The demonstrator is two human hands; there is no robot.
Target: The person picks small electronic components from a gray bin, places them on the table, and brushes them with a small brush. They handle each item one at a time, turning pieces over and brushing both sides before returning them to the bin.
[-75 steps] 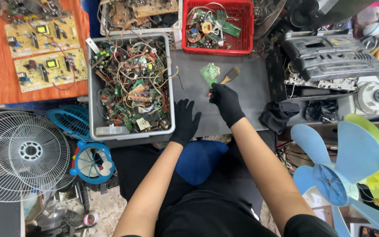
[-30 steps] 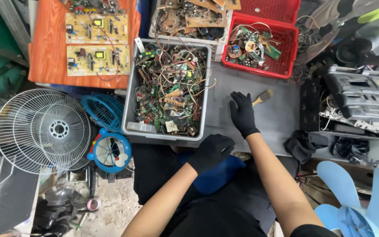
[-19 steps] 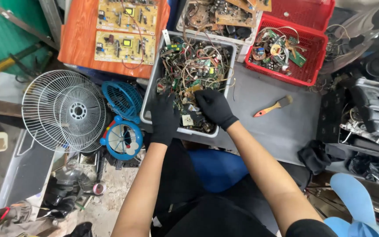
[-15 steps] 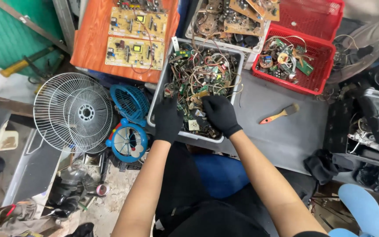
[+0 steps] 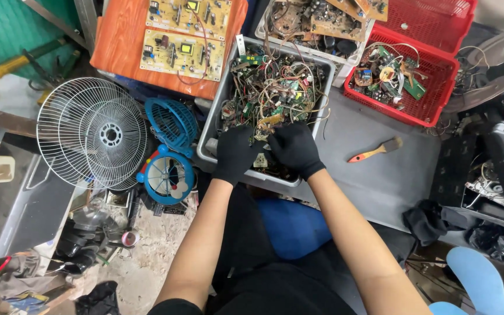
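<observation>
Both black-gloved hands reach into the near end of the grey plastic bin (image 5: pixel 211 129) of tangled wires and small circuit boards (image 5: pixel 269 93) — the left hand (image 5: pixel 234 153) and right hand (image 5: pixel 294 149) close together, fingers curled (exact grip cannot be told). A red-handled paintbrush (image 5: pixel 375 150) lies apart on the grey mat (image 5: pixel 374 181).

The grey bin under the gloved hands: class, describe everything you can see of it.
The grey bin is a rectangular, plastic-looking tub with a rolled rim. It sits tilted in the picture between an orange board and a dark grey mat. It is heaped with tangled wires and small circuit boards. The left hand and right hand, both in black gloves, reach in at its near edge around a small pale board. A blue fan housing lies close beside it.
</observation>
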